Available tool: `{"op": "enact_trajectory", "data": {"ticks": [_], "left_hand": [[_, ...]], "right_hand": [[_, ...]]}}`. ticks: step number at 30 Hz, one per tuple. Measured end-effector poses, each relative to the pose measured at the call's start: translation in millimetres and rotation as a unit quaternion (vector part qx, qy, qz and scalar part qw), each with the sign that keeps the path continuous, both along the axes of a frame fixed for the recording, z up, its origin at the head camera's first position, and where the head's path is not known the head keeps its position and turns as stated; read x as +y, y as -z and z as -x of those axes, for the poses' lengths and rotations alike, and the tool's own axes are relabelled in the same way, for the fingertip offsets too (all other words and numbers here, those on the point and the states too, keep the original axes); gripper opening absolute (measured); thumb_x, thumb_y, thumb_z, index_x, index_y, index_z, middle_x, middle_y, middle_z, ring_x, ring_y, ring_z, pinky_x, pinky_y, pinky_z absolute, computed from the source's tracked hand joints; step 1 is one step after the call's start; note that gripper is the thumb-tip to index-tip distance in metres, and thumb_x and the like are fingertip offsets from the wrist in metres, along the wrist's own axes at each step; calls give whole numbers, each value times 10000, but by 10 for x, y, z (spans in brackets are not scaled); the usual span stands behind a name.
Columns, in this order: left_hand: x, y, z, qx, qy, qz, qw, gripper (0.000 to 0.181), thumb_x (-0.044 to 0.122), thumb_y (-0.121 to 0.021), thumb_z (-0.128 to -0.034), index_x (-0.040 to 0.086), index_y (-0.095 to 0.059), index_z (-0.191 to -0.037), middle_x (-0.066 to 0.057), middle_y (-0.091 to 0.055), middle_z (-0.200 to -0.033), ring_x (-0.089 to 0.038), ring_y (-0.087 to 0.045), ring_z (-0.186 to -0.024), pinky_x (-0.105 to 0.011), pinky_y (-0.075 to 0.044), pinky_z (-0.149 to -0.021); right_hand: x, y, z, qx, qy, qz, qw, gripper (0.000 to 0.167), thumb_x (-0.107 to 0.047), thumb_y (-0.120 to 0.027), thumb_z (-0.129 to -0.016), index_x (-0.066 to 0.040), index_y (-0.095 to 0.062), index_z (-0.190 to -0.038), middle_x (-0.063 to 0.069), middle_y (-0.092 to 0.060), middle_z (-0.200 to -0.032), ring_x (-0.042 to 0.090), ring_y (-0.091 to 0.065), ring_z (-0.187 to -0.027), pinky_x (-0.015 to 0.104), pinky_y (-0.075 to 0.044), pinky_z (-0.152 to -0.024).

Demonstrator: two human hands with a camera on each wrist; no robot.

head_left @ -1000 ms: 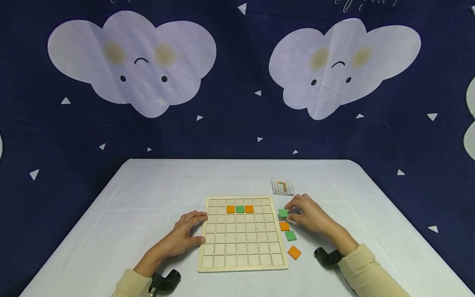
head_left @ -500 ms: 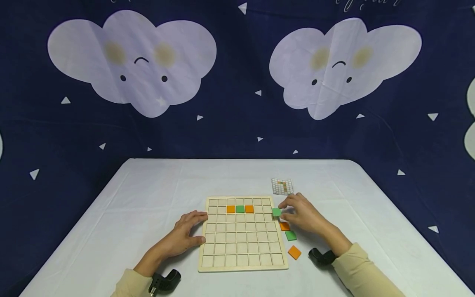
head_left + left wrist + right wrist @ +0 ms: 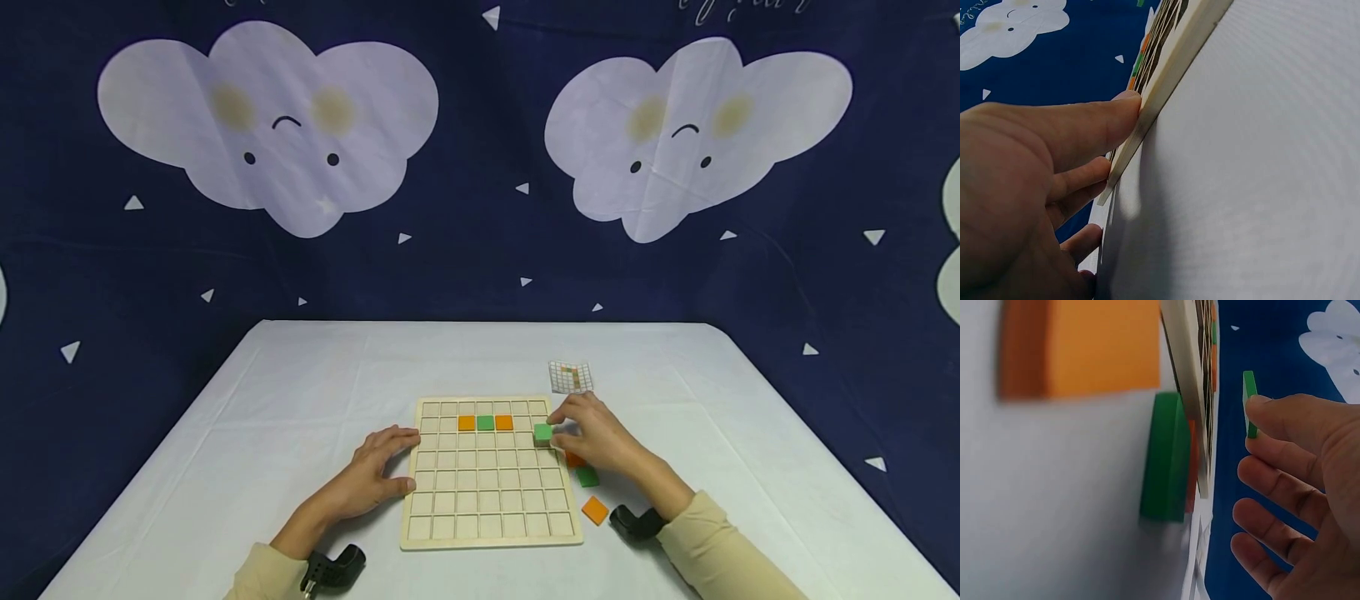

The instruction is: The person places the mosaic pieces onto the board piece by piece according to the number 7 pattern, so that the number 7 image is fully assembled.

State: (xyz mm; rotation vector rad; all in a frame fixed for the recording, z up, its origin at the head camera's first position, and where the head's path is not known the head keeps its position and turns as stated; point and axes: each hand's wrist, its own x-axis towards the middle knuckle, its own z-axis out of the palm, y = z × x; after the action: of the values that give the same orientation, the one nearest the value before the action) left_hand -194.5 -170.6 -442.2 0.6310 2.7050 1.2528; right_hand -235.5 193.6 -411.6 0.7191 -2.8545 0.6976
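Down at the bottom of the frame, two tan sleeves [image 3: 731, 552] reach over a white table [image 3: 337, 358]. Right of lower centre lies a loose orange tile [image 3: 596, 510]; just above it are a loose green tile [image 3: 588, 477] and a second orange tile [image 3: 576, 460], partly hidden by the right hand [image 3: 600, 435]. At lower centre sits a wooden grid board [image 3: 491, 544]. The left hand [image 3: 370, 469] rests against its left edge, fingers fairly straight, clutching nothing I can make out. Over the board's right side, the right hand pinches a small green tile [image 3: 543, 433] between thumb and finger, raised clear of the wood. Square, without a long axis, it juts left from the fingertips; bare squares separate it from a row of three tiles [image 3: 485, 423], whose right end is nearer the right hand. Farther off are a printed card [image 3: 570, 377], then a dark blue cloud curtain [image 3: 480, 283].
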Motion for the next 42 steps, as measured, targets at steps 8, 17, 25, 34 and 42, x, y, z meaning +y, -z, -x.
{"op": "enact_trajectory", "data": {"ticks": [8,17,25,34,42], "left_hand": [[10,-1,0,-29,-73,76,9999,602,200,-731,-799,67,-509,-1342,-68,-411,-1458,-351,-214,-1408,-615,-129,-1093],[24,-9,2,-11,-133,102,9999,596,185,-732,-795,63,-514,-1336,-63,-416,-1454,-346,-224,-1405,-611,-126,-1098],[34,-6,6,5,-177,148,9997,590,182,-733,-793,68,-518,-1331,-56,-417,-1454,-338,-234,-1400,-607,-121,-1107],[35,-2,6,-19,-174,165,9997,594,187,-732,-794,75,-516,-1336,-58,-412,-1460,-339,-231,-1402,-612,-122,-1109],[44,-10,1,-67,-222,182,9996,595,189,-734,-793,87,-517,-1337,-43,-415,-1457,-330,-231,-1403,-610,-126,-1111]], "right_hand": [[-94,-13,-14,52,-28,-26,10000,211,-241,-720,-817,-148,-699,-1005,-8,-630,-1047,227,-513,-1041,504,-417,-956],[-182,-1,-20,215,-287,63,9993,202,-201,-724,-810,-114,-701,-992,6,-633,-1015,214,-525,-989,577,-287,-1095],[-264,-16,-15,254,-336,-135,9990,199,-209,-723,-810,-125,-701,-989,-22,-631,-975,138,-481,-899,442,-421,-918],[-384,-6,18,246,-226,-191,9993,207,-224,-740,-793,-135,-707,-977,-41,-633,-960,100,-432,-837,308,-379,-757],[-429,-6,30,229,-183,-226,9993,229,-234,-753,-782,-132,-711,-983,-34,-639,-965,94,-412,-797,289,-355,-733]]}}
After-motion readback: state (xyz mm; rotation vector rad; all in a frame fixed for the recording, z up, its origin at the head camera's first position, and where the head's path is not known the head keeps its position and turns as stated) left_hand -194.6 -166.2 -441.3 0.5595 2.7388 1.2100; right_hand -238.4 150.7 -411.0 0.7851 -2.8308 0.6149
